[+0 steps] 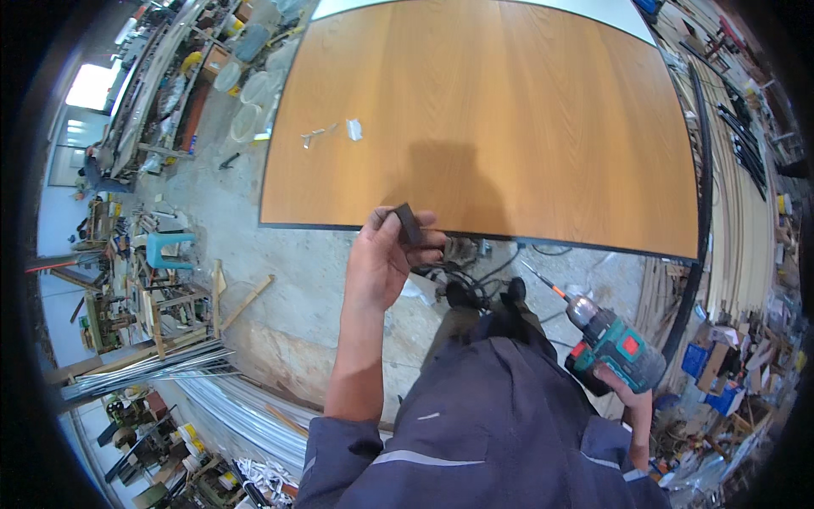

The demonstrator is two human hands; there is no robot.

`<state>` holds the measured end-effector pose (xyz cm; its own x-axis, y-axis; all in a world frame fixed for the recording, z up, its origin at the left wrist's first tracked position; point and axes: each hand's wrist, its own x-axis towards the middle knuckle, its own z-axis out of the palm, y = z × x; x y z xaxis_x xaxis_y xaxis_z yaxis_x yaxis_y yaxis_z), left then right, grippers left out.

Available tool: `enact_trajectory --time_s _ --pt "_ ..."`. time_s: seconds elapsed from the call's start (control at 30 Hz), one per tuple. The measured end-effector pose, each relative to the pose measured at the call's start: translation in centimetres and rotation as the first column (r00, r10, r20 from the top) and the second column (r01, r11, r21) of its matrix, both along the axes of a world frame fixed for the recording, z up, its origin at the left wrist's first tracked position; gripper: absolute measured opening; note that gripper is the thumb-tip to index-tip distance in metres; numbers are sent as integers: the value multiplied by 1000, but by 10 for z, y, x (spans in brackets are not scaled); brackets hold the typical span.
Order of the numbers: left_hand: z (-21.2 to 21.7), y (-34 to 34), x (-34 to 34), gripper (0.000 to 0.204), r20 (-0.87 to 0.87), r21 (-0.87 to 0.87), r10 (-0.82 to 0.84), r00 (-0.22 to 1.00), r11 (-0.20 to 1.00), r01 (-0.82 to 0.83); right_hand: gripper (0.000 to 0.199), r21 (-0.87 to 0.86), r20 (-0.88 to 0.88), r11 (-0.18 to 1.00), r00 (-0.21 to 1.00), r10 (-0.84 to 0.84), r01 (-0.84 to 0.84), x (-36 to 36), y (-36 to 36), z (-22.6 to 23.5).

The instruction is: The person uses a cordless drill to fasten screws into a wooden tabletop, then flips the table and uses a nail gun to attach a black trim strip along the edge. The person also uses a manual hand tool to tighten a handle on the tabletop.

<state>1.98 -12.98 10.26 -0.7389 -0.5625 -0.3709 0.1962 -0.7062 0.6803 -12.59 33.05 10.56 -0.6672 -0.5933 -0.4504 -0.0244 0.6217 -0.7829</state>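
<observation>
My left hand (379,267) is raised at the near edge of a wood-grain tabletop (560,144), palm turned up. Its thumb and fingers pinch a small dark rectangular block (407,224); the block's exact kind is unclear. Low on the right, beside my body, my right hand (626,388) grips a green, black and red cordless drill (623,346). A long thin bit (543,279) points from its chuck toward the table's near edge. On the tabletop lie a small whitish scrap (354,130) and several tiny metal-looking pieces (315,134).
Black cables (462,276) lie on the floor by my feet. A turquoise stool (170,250) stands to the left, near wooden offcuts (248,303) and metal tubes (246,407). Long strips (729,229) line the right side, with blue boxes (695,360) nearer me.
</observation>
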Motion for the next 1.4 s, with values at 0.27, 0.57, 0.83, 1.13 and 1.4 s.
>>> enact_trajectory --time_s 0.27,0.57,0.83,1.13,1.4 --pt "-62 94 5 20 341 -183 -339 877 891 415 46 -44 -133 998 990 45 -51 -3 -10 13" --pt "-93 106 -10 22 381 -206 -181 907 939 274 40 -4 -160 996 984 84 -86 -5 23 -9" --pt "-99 129 -29 21 300 -202 88 950 979 -27 40 -53 -109 997 993 43 -49 -8 -26 30" --pt "-98 140 -27 26 282 -171 205 937 972 -161 41 133 -214 958 936 278 -254 -25 -38 50" --pt "-95 146 -30 25 304 -129 241 922 969 -211 45 183 -238 919 892 386 -349 -36 -76 78"
